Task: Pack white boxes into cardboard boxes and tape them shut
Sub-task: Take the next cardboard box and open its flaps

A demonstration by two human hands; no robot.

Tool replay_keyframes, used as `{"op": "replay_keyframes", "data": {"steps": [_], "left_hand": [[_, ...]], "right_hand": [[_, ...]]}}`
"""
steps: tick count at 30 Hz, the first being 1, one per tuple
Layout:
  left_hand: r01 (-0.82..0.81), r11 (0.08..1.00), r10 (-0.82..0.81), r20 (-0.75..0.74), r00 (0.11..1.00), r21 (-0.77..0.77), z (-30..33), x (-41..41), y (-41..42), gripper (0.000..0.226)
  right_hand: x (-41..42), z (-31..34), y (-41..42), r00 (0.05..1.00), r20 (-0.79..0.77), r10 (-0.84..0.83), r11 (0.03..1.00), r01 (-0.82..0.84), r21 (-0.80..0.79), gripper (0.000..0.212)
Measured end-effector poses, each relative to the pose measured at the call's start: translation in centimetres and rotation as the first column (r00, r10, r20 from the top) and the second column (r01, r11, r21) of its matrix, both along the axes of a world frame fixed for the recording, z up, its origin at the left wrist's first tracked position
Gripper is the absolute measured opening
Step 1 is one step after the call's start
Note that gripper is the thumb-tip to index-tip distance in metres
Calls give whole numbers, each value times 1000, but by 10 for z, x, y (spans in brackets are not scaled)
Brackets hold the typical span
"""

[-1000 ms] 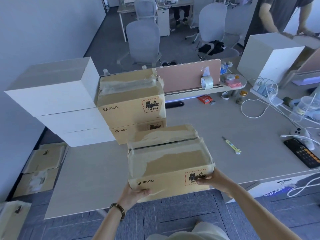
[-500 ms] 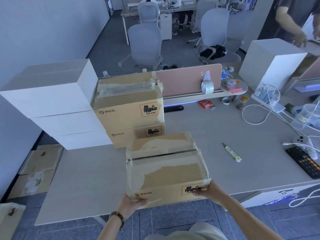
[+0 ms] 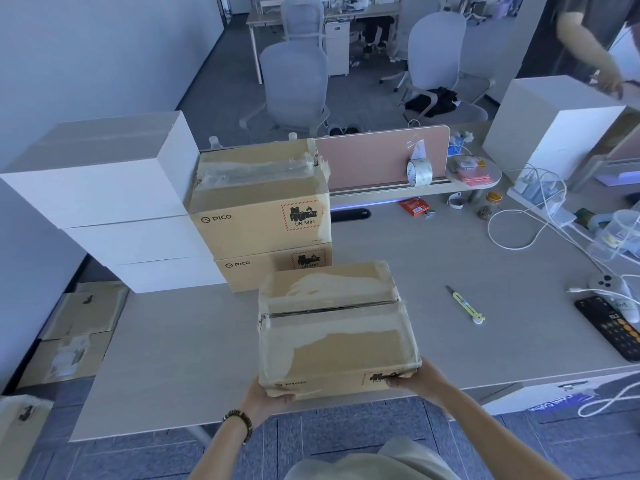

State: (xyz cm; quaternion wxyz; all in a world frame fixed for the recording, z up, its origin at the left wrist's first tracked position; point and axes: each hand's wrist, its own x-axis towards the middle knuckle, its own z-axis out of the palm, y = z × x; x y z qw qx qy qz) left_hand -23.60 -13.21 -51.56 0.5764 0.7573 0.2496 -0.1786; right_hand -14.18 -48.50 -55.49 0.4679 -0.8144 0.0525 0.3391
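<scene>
- A taped cardboard box (image 3: 334, 327) is held at the near edge of the table (image 3: 180, 358), right in front of the person. Whether its bottom sits on the table cannot be told.
- The top of the box is closed with wide clear tape, and a dark line is seen across the middle where the flaps meet.
- The left hand (image 3: 265, 398) is held at the box's near left corner, with its fingers (image 3: 282, 397) curled round the bottom edge.
- The right hand (image 3: 414, 379) is held at the near right corner, with its fingers curled onto the front of the box.
- A beaded bracelet (image 3: 239, 420) is worn on the left wrist.
- Just behind the held box, two more taped cardboard boxes (image 3: 263, 213) are stacked one on the other.
- A stack of white boxes (image 3: 104, 202) is placed to the left of them, touching their side.
- A small yellow cutter (image 3: 465, 304) is laid on the table to the right of the held box, well apart from it.
- A roll of clear tape (image 3: 419, 172) is stood on a ledge by the pink divider (image 3: 374, 155) at the back.
- Another white box (image 3: 550, 126) is stood far to the right, with white cables (image 3: 519, 223) near it.
- Flat cardboard pieces (image 3: 76, 334) are left on the floor at the left.
</scene>
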Motion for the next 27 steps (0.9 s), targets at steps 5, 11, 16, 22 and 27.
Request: {"op": "replay_keyframes", "data": {"steps": [5, 11, 16, 22, 27], "left_hand": [[4, 999, -1, 69, 998, -33, 22, -11, 6, 100], [-64, 998, 66, 183, 981, -17, 45, -14, 1, 78], [-74, 994, 90, 227, 970, -78, 56, -14, -1, 47], [-242, 931, 296, 174, 939, -274, 70, -17, 1, 50], [-237, 929, 269, 77, 960, -285, 70, -20, 11, 32]], "right_hand": [[-10, 52, 9, 995, 75, -59, 998, 60, -18, 69], [-19, 73, 14, 974, 165, -153, 988, 150, 30, 100], [-24, 77, 18, 961, 162, -225, 971, 208, 114, 85], [-31, 100, 19, 923, 28, -384, 855, 344, 389, 81], [-33, 99, 10, 881, -82, -465, 807, 461, 370, 66]]}}
